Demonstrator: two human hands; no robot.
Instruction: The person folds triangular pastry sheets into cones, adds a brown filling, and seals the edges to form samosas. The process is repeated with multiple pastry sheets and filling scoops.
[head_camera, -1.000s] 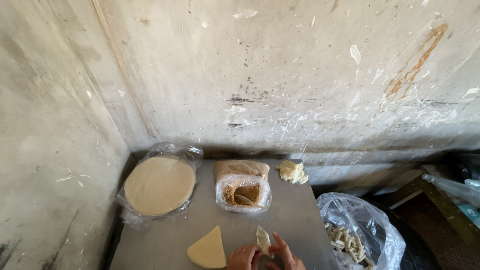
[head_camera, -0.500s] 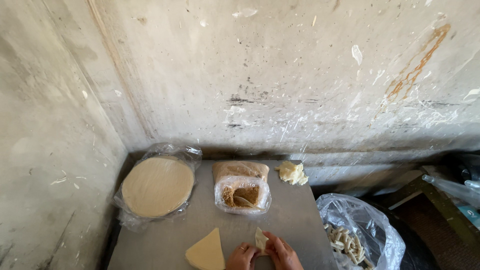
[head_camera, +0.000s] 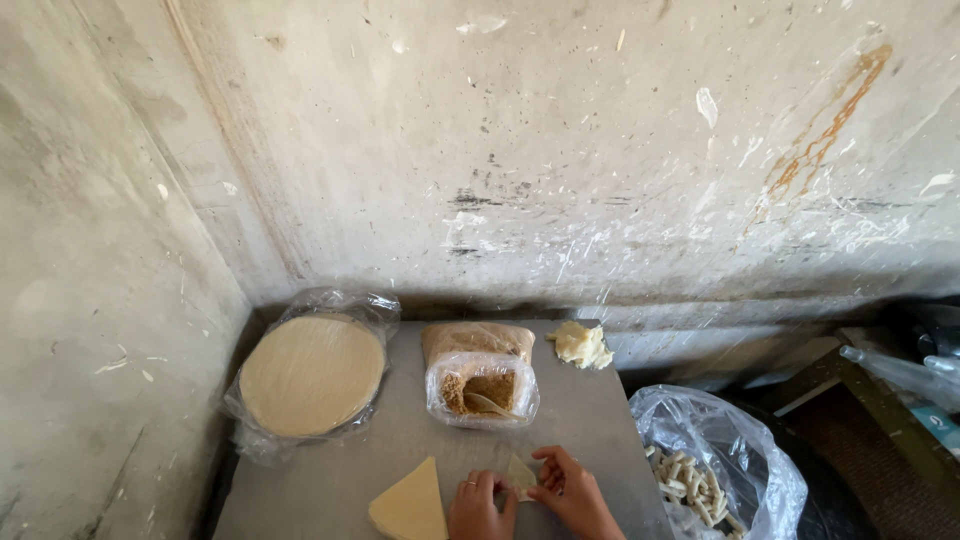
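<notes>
Both my hands work one small folded piece of pale dough (head_camera: 519, 470) at the near edge of the grey table (head_camera: 590, 420). My left hand (head_camera: 478, 505) pinches its left side; a ring shows on one finger. My right hand (head_camera: 570, 490) presses it from the right. A stack of triangular dough sheets (head_camera: 410, 503) lies just left of my left hand. Behind them stands a clear bag of brown filling (head_camera: 480, 385) with a spoon in it.
A round stack of flat dough sheets in plastic (head_camera: 312, 375) sits at the back left. A pale yellow lump (head_camera: 582, 345) lies at the back right. To the right of the table, a plastic bag holds several rolled pieces (head_camera: 700, 485). Stained concrete walls close in behind and left.
The folded dough piece has come down from upright between my fingers to low on the table. Both hands have closed in around it.
</notes>
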